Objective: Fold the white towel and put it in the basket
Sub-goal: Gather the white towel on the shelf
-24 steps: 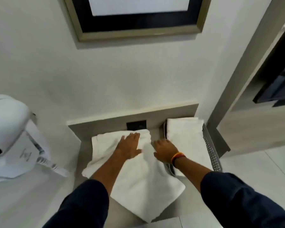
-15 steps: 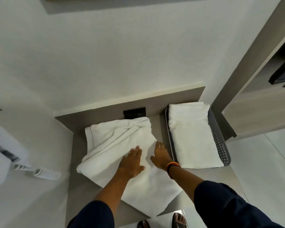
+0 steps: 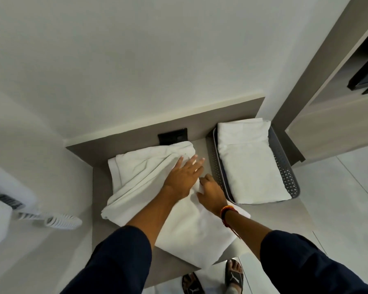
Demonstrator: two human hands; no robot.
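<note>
A white towel (image 3: 145, 179) lies partly folded and creased on the grey counter (image 3: 270, 215), its near corner hanging past the front edge. My left hand (image 3: 184, 177) lies flat on the towel near its right side, fingers spread. Just right of it, my right hand (image 3: 211, 193) pinches a fold of the towel's right edge. To the right stands a grey perforated basket (image 3: 285, 168) holding another folded white towel (image 3: 249, 164). The basket's left rim is close to my right hand.
A black wall socket (image 3: 173, 135) sits in the counter's back panel behind the towel. A white wall-mounted hair dryer with a coiled cord (image 3: 60, 221) hangs at the left. A wood cabinet (image 3: 331, 115) stands right of the basket. My sandalled feet (image 3: 234, 274) show below the counter.
My left hand slid forward and right across the towel, toward its far right corner. My right hand went from lying flat to pinching the towel's right edge. The camera tilted further down.
</note>
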